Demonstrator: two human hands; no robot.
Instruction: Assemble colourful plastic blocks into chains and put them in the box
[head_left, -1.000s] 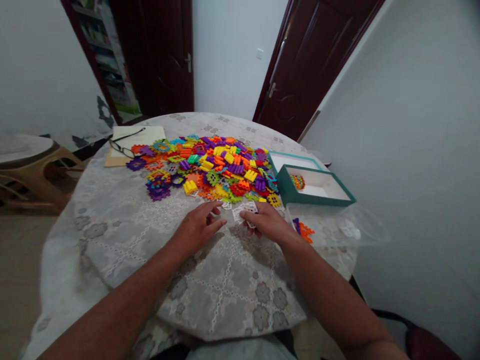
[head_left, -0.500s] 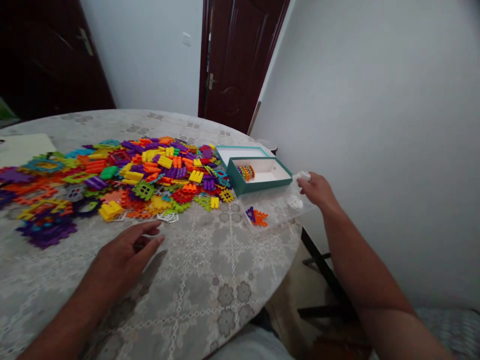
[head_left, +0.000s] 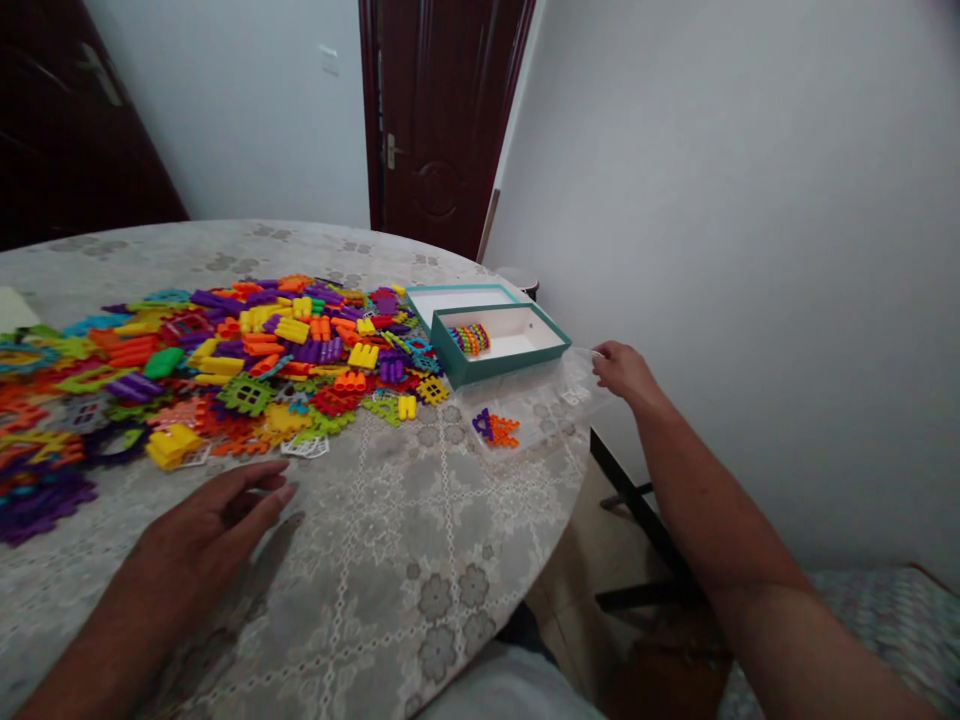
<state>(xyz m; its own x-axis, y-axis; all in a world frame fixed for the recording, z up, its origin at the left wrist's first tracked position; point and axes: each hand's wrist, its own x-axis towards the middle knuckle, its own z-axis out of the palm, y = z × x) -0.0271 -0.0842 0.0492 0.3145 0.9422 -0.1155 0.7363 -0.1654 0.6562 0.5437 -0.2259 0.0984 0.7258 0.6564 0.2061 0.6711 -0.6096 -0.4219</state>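
Your left hand [head_left: 202, 535] is loosely curled with the thumb apart from the fingers, and nothing shows in its grasp. It is just beside a white lattice piece [head_left: 306, 447] at the near edge of the pile; a careless sweep could push that piece under the others.

Your right hand [head_left: 628, 375] is at the outer end of the clear tray [head_left: 536, 415], fingertips close together; you cannot tell from here whether they pinch the rim or anything else. That end seems to reach past the edge of the counter [head_left: 390, 520], so pressing down there could tip the tray. Inside, a white piece [head_left: 576, 396] lies near your right hand, with an orange piece [head_left: 505, 432] and a purple piece [head_left: 481, 424] at the other end; all could slide out.

Beyond, the green box [head_left: 495, 369] is against the tray, so a hard shove could jolt its beaded coil [head_left: 471, 340]. The colourful pile [head_left: 292, 350] spreads left, loosely heaped and likely to slump if knocked.
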